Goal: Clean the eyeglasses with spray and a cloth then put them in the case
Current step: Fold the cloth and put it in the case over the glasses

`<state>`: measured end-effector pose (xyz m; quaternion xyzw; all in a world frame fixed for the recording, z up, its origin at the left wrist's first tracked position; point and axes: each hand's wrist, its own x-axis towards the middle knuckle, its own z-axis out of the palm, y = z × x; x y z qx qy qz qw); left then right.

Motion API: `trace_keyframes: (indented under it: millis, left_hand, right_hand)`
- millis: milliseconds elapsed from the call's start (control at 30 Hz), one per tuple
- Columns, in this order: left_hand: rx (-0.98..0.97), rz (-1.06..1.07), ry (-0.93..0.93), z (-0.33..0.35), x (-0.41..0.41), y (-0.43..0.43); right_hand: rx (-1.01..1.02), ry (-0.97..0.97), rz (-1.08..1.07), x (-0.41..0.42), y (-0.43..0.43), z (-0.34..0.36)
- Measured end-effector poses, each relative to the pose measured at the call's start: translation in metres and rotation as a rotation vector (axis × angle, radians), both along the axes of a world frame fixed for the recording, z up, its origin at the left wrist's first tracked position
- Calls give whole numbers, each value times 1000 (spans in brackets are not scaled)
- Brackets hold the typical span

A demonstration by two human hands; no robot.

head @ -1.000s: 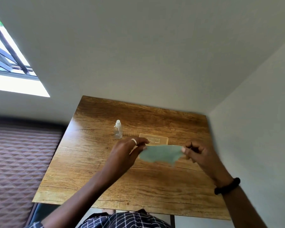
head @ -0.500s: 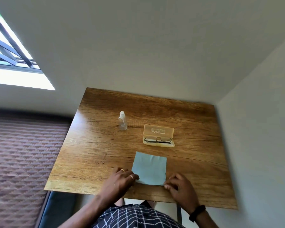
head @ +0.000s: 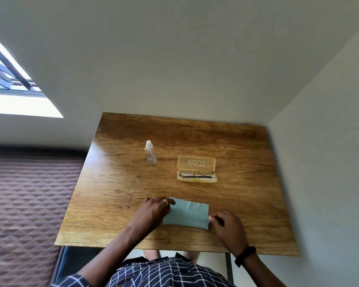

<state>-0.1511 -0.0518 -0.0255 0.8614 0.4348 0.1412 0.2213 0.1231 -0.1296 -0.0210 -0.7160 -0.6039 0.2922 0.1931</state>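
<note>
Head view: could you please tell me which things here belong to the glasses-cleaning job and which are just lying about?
For the job: cloth, with left hand and right hand at its ends; bottle; glasses, lying in the open case.

Not for the job: table, window, quilted cover.

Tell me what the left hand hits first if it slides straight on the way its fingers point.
The left hand touches the cloth now; beyond that corner, the line crosses bare table toward the open case holding the eyeglasses, though depth is unclear.
</note>
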Motion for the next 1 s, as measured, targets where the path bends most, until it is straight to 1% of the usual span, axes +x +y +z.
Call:
trace_keyframes:
  millis: [200,400,600,733,833,900,1000]
  left_hand:
    - [-19,8,-12,-6,11,35]
    - [-40,-47,-26,-9,14,45]
    - [-63,-42,-36,-15,15,50]
    - [-79,-21,-5,-19,16,52]
    - [-44,3,-16,-22,13,49]
    - [-19,-6,-25,-23,11,47]
    - [-11,-10,-5,-22,7,48]
  right_hand:
    - [-75,-55,-69,1,28,-4]
    - [-108,-59,-94,0,35,-4]
    - [-132,-86,-170,-2,39,-5]
    - [-123,-100,-222,-4,41,-1]
    - [-70,-126,-263,-6,40,1]
    - [37,-193,-174,-11,35,2]
    - [189,-244,133,-40,25,4]
